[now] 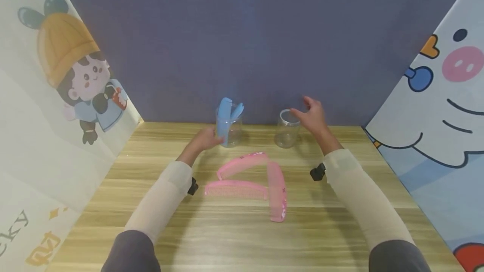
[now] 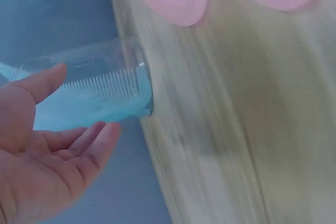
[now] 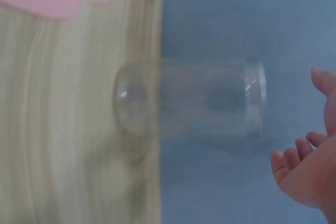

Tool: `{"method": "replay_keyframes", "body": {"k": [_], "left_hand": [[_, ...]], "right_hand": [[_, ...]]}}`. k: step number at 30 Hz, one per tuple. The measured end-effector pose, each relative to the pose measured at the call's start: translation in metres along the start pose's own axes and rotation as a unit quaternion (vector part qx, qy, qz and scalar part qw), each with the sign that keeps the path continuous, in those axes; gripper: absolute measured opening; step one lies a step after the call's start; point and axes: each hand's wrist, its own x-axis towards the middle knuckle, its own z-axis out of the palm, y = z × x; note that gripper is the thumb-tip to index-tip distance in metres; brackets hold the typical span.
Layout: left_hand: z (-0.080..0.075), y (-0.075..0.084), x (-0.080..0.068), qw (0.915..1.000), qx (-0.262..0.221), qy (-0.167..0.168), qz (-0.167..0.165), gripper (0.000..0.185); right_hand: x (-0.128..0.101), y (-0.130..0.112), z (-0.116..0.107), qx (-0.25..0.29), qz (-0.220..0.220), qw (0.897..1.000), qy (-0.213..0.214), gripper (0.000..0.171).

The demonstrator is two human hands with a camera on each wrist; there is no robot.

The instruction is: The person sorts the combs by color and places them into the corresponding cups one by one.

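Two blue combs (image 1: 224, 121) stand in a clear jar (image 1: 235, 134) at the back of the table. My left hand (image 1: 206, 138) is beside that jar, thumb and fingers spread around its side; in the left wrist view, one blue comb (image 2: 100, 98) shows its teeth through the clear wall. A second clear jar (image 1: 287, 131) with a silvery rim stands to the right, nothing inside it. Over its right side, near the rim, hovers my right hand (image 1: 313, 116), fingers loosely bent and apart. The right wrist view shows a gap between this hand (image 3: 310, 150) and the jar (image 3: 194, 98).
Three pink combs lie on the wooden table (image 1: 227, 234) in front of the jars: an upper one (image 1: 242, 164), a lower one (image 1: 236, 189) and an upright one (image 1: 277, 192). A dark panel (image 1: 249, 45) rises behind, with printed cartoon panels on both sides.
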Motion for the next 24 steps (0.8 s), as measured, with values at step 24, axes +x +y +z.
{"method": "replay_keyframes", "body": {"k": [24], "left_hand": [[0.05, 0.01, -0.031, 0.9735, 0.198, -0.101, 0.056, 0.049]], "right_hand": [[0.008, 0.052, 0.029, -0.026, -0.02, 0.997, -0.064, 0.085]]}}
